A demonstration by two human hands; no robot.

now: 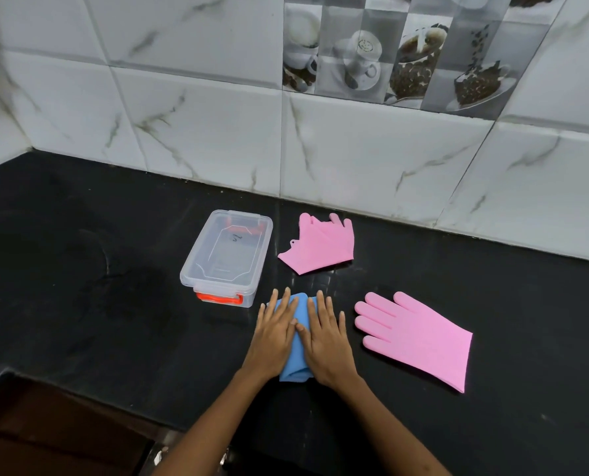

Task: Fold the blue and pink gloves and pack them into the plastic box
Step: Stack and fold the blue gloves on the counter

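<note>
A folded blue glove (299, 316) lies on the black counter (80, 286) near the front edge. My left hand (275, 333) and my right hand (325, 334) press flat on it side by side, fingers spread, thumbs touching. Only a strip of blue shows between and below them. A pink glove (420, 336) lies flat and unfolded to the right. A second pink glove (320, 243), folded over, sits further back. The clear plastic box (227, 257) with an orange latch stands left of it, its lid on.
A white marbled tile wall (354, 149) rises behind the counter, with a coffee-cup picture tile at upper right. The counter's front edge drops off at lower left, where a brown floor or cabinet (46, 434) shows.
</note>
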